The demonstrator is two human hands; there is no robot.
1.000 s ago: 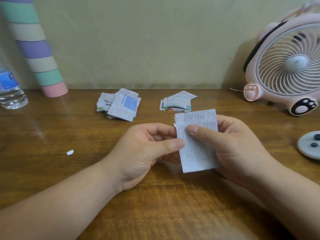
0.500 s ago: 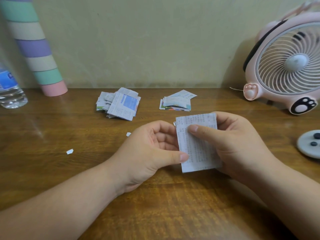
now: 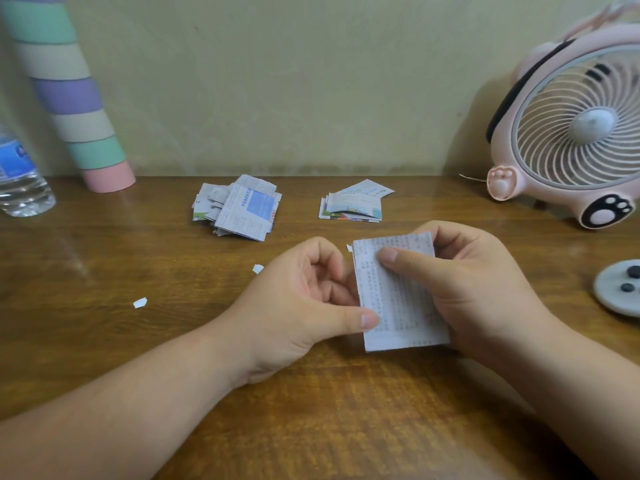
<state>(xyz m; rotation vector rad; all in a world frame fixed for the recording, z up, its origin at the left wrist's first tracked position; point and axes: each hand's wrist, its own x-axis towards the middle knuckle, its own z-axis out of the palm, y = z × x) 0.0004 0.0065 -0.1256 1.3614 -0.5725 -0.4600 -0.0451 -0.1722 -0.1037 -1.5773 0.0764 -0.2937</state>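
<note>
A small white printed slip of paper stands upright just above the wooden table, between both hands. My right hand holds it from behind, thumb pressed across its upper front. My left hand pinches its lower left edge with the thumb, fingers curled behind. Two piles of similar printed slips lie farther back: a left pile and a right pile.
Two tiny paper scraps lie on the table left of my hands. A striped pastel tube and a water bottle stand at back left. A pink fan stands at back right, a grey round disc at the right edge.
My left thumb has slid down the slip's left edge from its middle to its lower part. The slip has sunk slightly. A small scrap now shows left of my left hand.
</note>
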